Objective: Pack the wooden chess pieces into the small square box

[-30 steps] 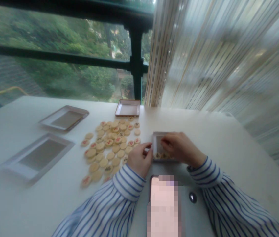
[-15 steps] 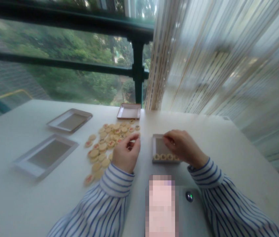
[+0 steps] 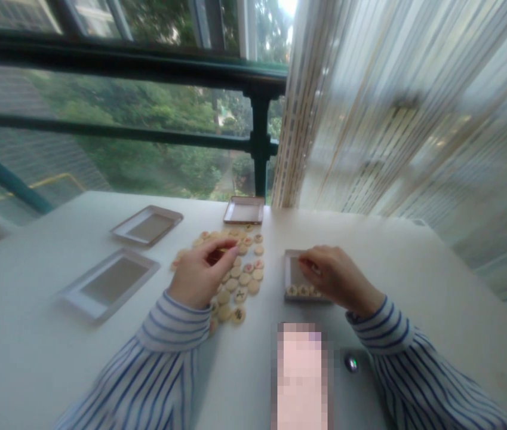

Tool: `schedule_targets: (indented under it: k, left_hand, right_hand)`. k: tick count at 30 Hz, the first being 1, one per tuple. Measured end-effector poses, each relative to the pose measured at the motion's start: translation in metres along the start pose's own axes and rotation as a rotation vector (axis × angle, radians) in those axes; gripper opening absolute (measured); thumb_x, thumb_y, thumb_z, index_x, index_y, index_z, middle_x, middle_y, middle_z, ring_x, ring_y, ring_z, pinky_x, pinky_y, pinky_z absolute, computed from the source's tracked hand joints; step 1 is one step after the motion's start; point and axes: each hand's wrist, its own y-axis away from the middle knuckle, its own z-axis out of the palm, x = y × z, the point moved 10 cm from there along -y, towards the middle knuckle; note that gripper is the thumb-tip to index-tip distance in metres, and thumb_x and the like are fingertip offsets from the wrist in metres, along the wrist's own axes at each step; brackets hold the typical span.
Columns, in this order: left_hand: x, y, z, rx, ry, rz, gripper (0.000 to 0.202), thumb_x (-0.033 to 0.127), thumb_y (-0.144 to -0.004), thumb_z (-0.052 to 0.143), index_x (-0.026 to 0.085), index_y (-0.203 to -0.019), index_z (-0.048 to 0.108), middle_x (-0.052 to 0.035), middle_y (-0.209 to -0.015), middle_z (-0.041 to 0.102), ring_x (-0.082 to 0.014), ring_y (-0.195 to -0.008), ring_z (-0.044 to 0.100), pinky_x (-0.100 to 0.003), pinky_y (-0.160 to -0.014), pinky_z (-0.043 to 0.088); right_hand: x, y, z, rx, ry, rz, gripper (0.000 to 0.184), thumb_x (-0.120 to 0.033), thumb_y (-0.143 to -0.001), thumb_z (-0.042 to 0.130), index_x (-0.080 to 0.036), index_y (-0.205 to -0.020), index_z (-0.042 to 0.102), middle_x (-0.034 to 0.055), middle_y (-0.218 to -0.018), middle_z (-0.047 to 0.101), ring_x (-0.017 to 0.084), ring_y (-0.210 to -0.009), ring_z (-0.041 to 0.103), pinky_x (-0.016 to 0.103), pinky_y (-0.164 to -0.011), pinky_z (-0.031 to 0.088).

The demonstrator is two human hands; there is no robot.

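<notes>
My left hand [image 3: 202, 272] hovers over a loose pile of xiangqi pieces [image 3: 244, 279], its thumb and fingertips brought close together. What lies between those tips, if anything, I cannot make out. My right hand [image 3: 338, 275] is closed in a pinch over the right part of a small shallow tray [image 3: 288, 272]; its fingertips hide whatever they hold. Along the tray's near edge stands a row of xiangqi pieces [image 3: 304, 291] with dark characters, partly covered by that hand. Some loose pieces lie face up with red or dark characters, others show plain.
Shallow trays lie on the white table [image 3: 33, 358]: one at the far left [image 3: 148, 242], one nearer left [image 3: 67, 298], one at the back [image 3: 243, 223]. A blurred-out phone-like object [image 3: 302, 376] lies in front. String curtains [image 3: 369, 119] hang to the right.
My left hand has moved left across the pile, uncovering pieces on its right side. My right hand stays over the tray. The whole view has shifted slightly.
</notes>
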Motion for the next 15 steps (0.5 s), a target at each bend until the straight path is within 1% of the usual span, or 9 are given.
schedule_targets:
  k: [3,6,9,11,13,15]
  left_hand:
    - [0.002,0.0,0.004,-0.055,-0.107,0.071,0.035,0.042,-0.074,0.057,0.015,-0.095,0.065,-0.0053,-0.08,0.069,-0.0152,-0.065,0.063,-0.027,-0.062,0.051]
    - [0.008,0.005,0.018,-0.14,-0.252,0.207,0.029,0.038,-0.075,0.057,0.017,-0.092,0.066,-0.0051,-0.082,0.069,-0.015,-0.066,0.061,-0.027,-0.064,0.05]
    - [0.011,0.017,0.04,-0.269,-0.348,0.355,0.022,0.031,-0.075,0.056,0.018,-0.09,0.066,-0.0056,-0.086,0.069,-0.0173,-0.076,0.062,-0.03,-0.072,0.049]
    - [0.013,0.026,0.05,-0.304,-0.4,0.457,0.022,0.027,-0.074,0.057,0.018,-0.092,0.065,-0.007,-0.089,0.069,-0.0201,-0.085,0.062,-0.035,-0.082,0.046]
    - [0.011,0.032,0.058,-0.332,-0.458,0.499,0.021,0.025,-0.074,0.057,0.017,-0.092,0.065,-0.0081,-0.093,0.069,-0.0218,-0.088,0.061,-0.038,-0.084,0.044]
    - [0.008,0.034,0.063,-0.35,-0.524,0.491,0.02,0.024,-0.074,0.057,0.018,-0.091,0.065,-0.0088,-0.095,0.068,-0.0233,-0.088,0.06,-0.039,-0.081,0.044]
  right_hand:
    - [-0.005,0.0,0.002,-0.007,0.002,-0.011,0.015,-0.024,-0.086,0.046,-0.018,-0.084,0.06,0.0032,-0.077,0.062,0.013,-0.072,0.052,0.025,-0.068,0.031]
    - [-0.008,0.0,0.004,-0.003,-0.004,-0.011,0.015,-0.024,-0.086,0.046,-0.019,-0.082,0.059,0.0029,-0.079,0.062,0.013,-0.072,0.052,0.026,-0.068,0.031]
    - [-0.014,-0.002,0.009,-0.011,-0.001,-0.03,0.014,-0.024,-0.086,0.046,-0.02,-0.082,0.059,0.0028,-0.082,0.063,0.014,-0.076,0.053,0.026,-0.07,0.032]
    - [-0.021,-0.005,0.015,-0.036,0.008,-0.067,0.014,-0.024,-0.086,0.045,-0.02,-0.085,0.059,0.0028,-0.083,0.063,0.015,-0.078,0.054,0.027,-0.072,0.032]
    - [-0.028,-0.008,0.021,-0.067,0.024,-0.103,0.015,-0.023,-0.086,0.045,-0.02,-0.088,0.059,0.0031,-0.083,0.064,0.015,-0.08,0.054,0.027,-0.073,0.032]
    - [-0.035,-0.012,0.024,-0.094,0.045,-0.125,0.014,-0.023,-0.085,0.046,-0.02,-0.088,0.059,0.0037,-0.083,0.064,0.016,-0.082,0.055,0.028,-0.074,0.032]
